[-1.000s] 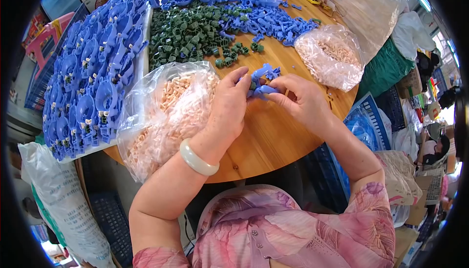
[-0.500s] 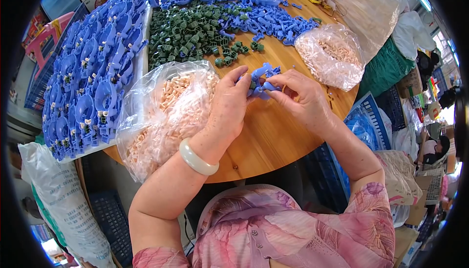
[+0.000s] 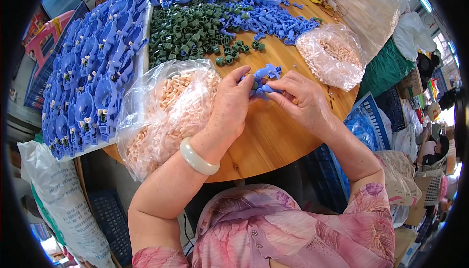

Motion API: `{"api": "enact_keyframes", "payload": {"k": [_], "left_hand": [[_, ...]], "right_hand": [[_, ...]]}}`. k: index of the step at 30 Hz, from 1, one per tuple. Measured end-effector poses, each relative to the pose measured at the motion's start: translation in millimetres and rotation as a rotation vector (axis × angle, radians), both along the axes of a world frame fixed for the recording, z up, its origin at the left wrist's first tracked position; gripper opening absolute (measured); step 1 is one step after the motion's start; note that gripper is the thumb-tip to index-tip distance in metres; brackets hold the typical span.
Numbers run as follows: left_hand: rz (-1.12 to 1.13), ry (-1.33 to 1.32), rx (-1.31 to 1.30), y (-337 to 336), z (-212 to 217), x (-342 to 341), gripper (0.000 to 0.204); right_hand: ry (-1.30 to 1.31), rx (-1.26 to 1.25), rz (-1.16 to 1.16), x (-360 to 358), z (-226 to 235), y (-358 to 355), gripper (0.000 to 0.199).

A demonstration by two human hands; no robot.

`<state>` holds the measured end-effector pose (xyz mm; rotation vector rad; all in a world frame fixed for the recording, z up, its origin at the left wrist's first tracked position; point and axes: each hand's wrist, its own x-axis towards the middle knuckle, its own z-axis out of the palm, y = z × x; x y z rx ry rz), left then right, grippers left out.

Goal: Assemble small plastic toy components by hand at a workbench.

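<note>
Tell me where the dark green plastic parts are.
In the head view, the dark green plastic parts lie upper left of centre on the wooden table, between the white tray and the small blue parts.

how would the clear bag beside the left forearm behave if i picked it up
The clear bag would probably feel floppy, since its film looks thin and crumpled. Its small, loose pale pieces would likely shift and sag. Rolling seems unlikely, given its slumped shape.

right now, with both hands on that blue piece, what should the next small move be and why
Probably a gentle press by the right hand on the blue piece, with the left hand as the brace: the left grips one side while the right pinches the other, and whether its parts are fully joined cannot be seen.
</note>
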<state>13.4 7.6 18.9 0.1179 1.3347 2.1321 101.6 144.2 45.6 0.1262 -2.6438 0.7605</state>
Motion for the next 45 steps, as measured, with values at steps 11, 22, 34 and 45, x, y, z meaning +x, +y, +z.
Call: {"api": "enact_keyframes", "payload": {"k": [11,22,34,45], "left_hand": [[-0.020,0.042,-0.074,0.0,1.2,0.7,0.036],[-0.016,0.109,-0.081,-1.5,4.5,-0.9,0.036],[-0.021,0.176,-0.152,0.9,-8.8,-7.5,0.033],[-0.003,0.169,-0.154,1.3,-10.8,-5.2,0.032]], "right_hand": [[0.009,0.173,0.020,1.1,-4.4,-1.2,0.017],[-0.056,-0.037,-0.005,-1.6,-3.0,-2.8,0.016],[0.037,0.221,0.059,-2.9,-1.9,-2.6,0.020],[0.066,0.126,0.023,-2.9,-12.6,-6.1,0.020]]}}
